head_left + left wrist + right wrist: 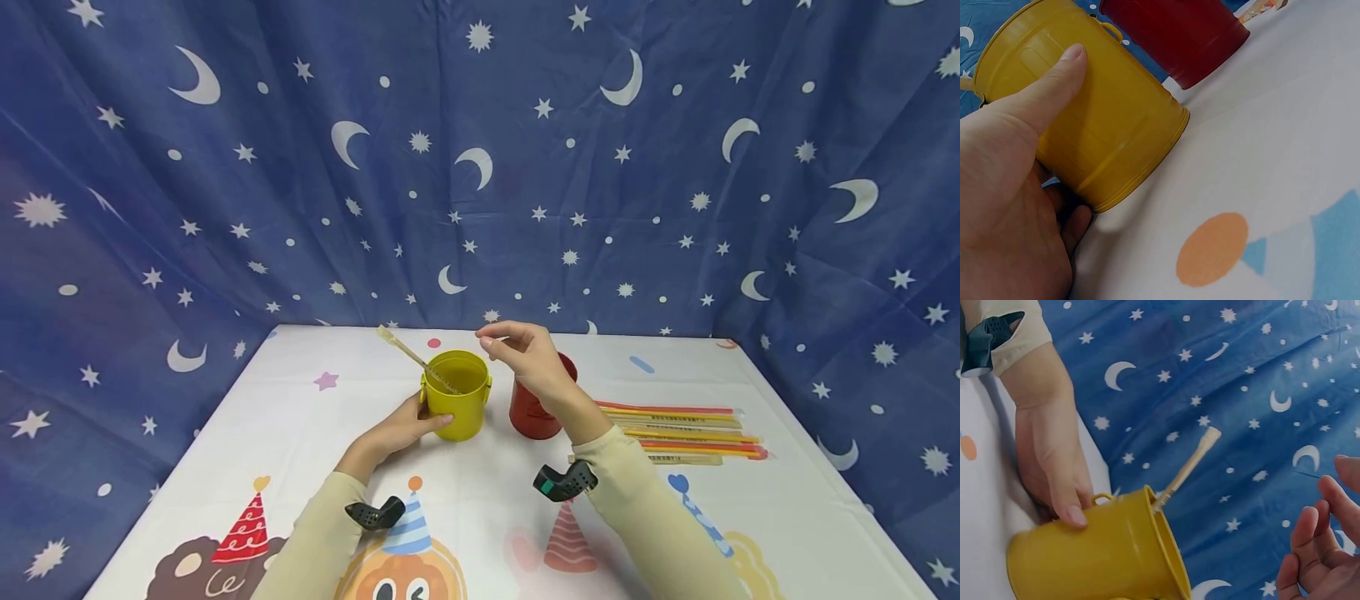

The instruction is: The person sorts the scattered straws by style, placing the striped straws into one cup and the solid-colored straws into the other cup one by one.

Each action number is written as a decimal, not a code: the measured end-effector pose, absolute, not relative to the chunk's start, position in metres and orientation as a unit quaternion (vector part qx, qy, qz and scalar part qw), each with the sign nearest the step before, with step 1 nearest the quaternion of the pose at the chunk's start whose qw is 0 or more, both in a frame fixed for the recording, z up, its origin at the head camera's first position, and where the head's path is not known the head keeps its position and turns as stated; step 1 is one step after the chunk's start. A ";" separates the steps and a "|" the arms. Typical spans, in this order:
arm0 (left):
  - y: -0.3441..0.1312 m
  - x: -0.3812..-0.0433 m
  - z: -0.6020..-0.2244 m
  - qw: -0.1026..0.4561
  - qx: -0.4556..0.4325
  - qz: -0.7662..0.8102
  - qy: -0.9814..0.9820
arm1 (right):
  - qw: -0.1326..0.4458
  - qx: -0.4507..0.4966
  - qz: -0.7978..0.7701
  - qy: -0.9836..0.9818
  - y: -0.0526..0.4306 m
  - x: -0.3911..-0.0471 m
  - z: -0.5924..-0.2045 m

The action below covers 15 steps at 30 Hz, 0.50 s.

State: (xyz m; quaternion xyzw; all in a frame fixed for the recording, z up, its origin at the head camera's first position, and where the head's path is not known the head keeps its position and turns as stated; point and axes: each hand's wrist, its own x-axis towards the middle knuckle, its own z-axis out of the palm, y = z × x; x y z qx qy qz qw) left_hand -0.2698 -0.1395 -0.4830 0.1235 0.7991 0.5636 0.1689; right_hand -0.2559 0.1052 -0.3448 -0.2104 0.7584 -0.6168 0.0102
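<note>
While left hand (399,429) grips yellow bucket (467,414) by its side, thumb across near face, I see right hand (528,358) raised just right of bucket's rim, fingers loosely bent, thumb near forefinger. Stick (420,360) leans inside yellow bucket, top end jutting out to left of right hand. Red bucket (525,410) stands behind right wrist, partly hidden. More sticks (690,421) lie on worktop (315,433), right of right hand.
</note>
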 end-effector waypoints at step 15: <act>-0.140 -0.269 -0.486 0.172 0.130 0.565 0.797 | -0.013 -0.191 -0.629 0.753 0.165 -0.243 -0.352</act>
